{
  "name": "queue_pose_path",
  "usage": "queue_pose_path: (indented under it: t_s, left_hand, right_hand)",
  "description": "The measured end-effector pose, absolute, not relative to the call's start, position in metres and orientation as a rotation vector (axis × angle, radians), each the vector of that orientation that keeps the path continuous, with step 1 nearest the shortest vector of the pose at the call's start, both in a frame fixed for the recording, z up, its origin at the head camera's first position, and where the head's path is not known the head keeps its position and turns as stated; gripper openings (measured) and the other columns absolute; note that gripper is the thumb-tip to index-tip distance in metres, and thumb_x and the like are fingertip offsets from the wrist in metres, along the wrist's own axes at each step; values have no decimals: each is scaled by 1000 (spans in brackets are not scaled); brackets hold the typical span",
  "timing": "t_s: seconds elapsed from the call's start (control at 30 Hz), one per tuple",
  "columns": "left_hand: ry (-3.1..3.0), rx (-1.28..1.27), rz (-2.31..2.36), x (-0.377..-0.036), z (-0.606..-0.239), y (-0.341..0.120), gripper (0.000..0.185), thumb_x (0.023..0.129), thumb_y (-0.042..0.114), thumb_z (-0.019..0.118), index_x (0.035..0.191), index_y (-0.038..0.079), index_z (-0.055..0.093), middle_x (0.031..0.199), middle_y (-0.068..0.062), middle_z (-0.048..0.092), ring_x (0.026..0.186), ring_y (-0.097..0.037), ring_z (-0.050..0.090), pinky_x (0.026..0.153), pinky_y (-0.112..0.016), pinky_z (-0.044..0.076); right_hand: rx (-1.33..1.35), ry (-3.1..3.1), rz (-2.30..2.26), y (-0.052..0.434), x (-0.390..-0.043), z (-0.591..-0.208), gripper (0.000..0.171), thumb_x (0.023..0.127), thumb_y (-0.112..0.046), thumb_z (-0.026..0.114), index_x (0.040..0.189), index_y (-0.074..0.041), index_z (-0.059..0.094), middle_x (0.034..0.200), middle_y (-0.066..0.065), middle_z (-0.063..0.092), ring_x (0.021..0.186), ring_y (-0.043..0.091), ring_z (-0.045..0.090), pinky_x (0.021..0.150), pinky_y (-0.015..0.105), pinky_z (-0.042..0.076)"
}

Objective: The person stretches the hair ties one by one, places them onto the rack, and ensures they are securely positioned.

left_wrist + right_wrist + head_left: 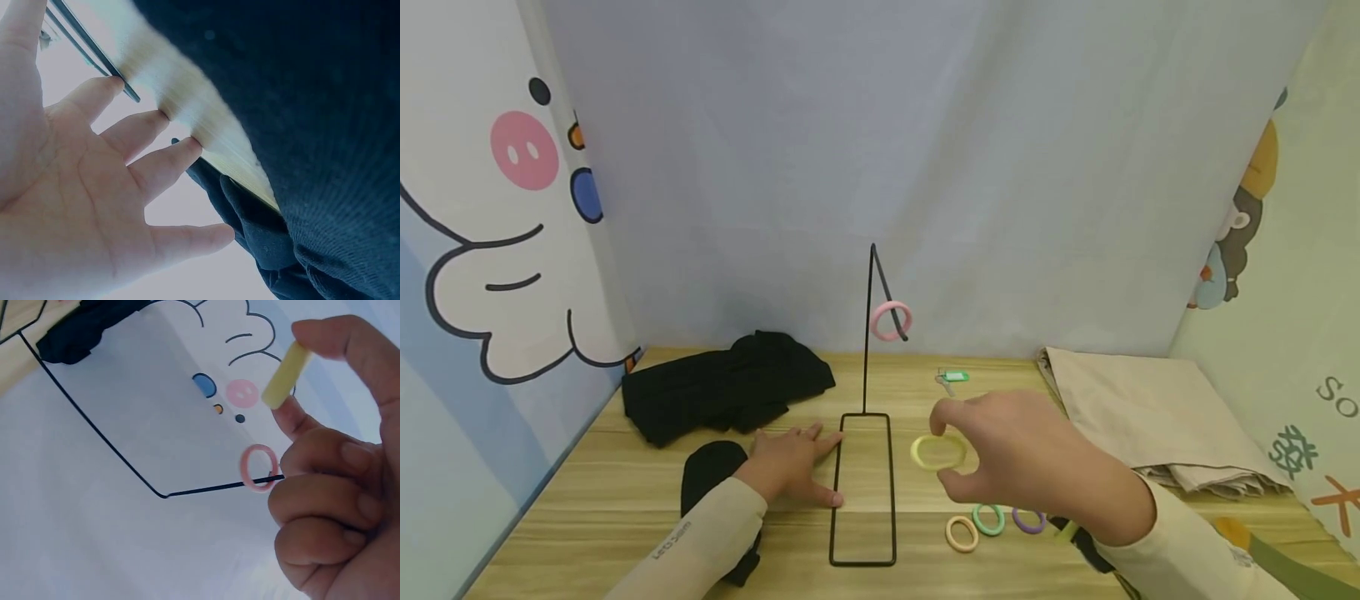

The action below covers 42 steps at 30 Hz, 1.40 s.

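Note:
My right hand (1018, 454) pinches a yellow ring (287, 376) between thumb and index finger, above the table and right of a black wire stand (866, 367). Its other fingers curl into the palm in the right wrist view. A pink ring (875, 323) hangs on the stand's sloping arm. My left hand (788, 467) lies with fingers spread at the left side of the stand's rectangular base, thumb and index fingertip touching the wire. Beside its wrist lies a black knitted item (706, 471), partly covered by the sleeve.
An orange ring (951, 534), a green ring (979, 523) and a purple ring (1018, 522) lie near my right wrist. A key with a green tag (956, 376) lies behind. Black cloth (700, 387) is at the back left, folded beige cloth (1135, 408) at the right.

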<state>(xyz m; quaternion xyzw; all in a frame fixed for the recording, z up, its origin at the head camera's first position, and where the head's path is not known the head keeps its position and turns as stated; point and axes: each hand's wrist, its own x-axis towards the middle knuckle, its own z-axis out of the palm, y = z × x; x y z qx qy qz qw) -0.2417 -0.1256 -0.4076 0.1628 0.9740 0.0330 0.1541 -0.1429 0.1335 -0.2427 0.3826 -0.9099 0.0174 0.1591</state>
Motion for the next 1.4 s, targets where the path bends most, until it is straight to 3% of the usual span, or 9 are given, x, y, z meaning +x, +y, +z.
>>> queue_pose_path:
  t_s: [0.27,0.53,1.0,1.27,1.4]
  left_hand:
    - [2789,462,103,-241,-406,-126,94,65,73,62,145,35,29,153,-3,27,136,-34,32,95,-75,18]
    - [2783,458,104,-239,-403,-124,93,67,71,63,145,35,29,153,-3,26,137,-34,31,96,-75,18]
    - [2783,446,104,-242,-406,-125,95,65,73,62,145,36,28,153,-2,25,138,-34,29,97,-75,17]
    - [2782,439,104,-240,-404,-124,94,65,72,63,145,36,28,153,-2,25,137,-35,29,97,-74,18]
    - [2780,438,80,-241,-406,-123,94,65,73,62,145,37,27,154,-1,24,137,-34,30,97,-73,19]
  right_hand:
    - [1077,-2293,105,128,-136,-231,30,64,-28,75,89,-21,59,50,-16,37,43,-3,20,40,14,18]
    - [1010,-2062,125,119,-139,-209,32,64,-27,74,90,-14,60,53,-10,53,42,1,26,38,16,20]
    - [875,-2176,53,106,-175,-200,28,70,-27,72,91,-13,61,46,-7,38,40,8,23,37,23,17]
    - [795,-2377,36,109,-180,-204,50,71,-39,75,108,-11,59,47,-6,40,39,9,31,37,23,21]
    - [762,-2487,55,117,-182,-208,48,72,-39,75,107,-12,58,46,-5,38,39,10,32,37,23,23]
